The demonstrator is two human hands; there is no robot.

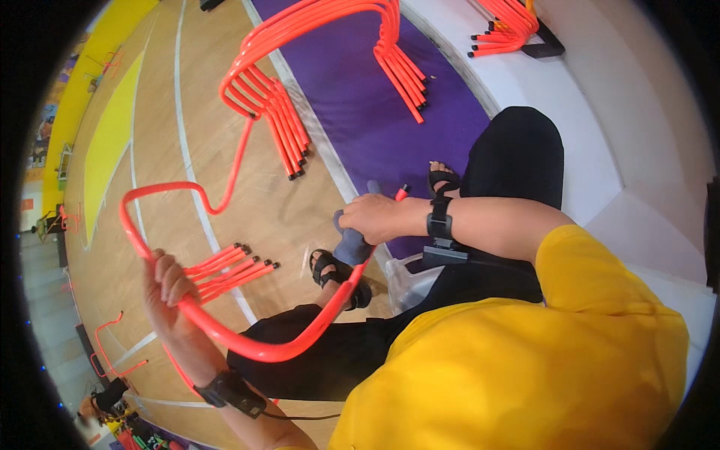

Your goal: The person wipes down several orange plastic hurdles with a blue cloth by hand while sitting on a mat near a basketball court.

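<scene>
An orange tubular training hurdle (261, 351) is held across my lap, its bent frame reaching out to the far left. My left hand (169, 287) wraps around its tube near a corner. With my right hand (374, 219) I clasp a grey-blue cloth (354, 247) around one leg of the hurdle. The leg's black-capped tip (403, 190) sticks out beyond that hand.
Nested orange hurdles (315, 22) straddle the wooden floor (214, 73) and purple mat (360, 95). More hurdle legs (230, 270) lie beyond my left hand. Another stack (509, 28) rests on the white ledge (579, 129). Clear plastic (402, 281) sits beside my leg.
</scene>
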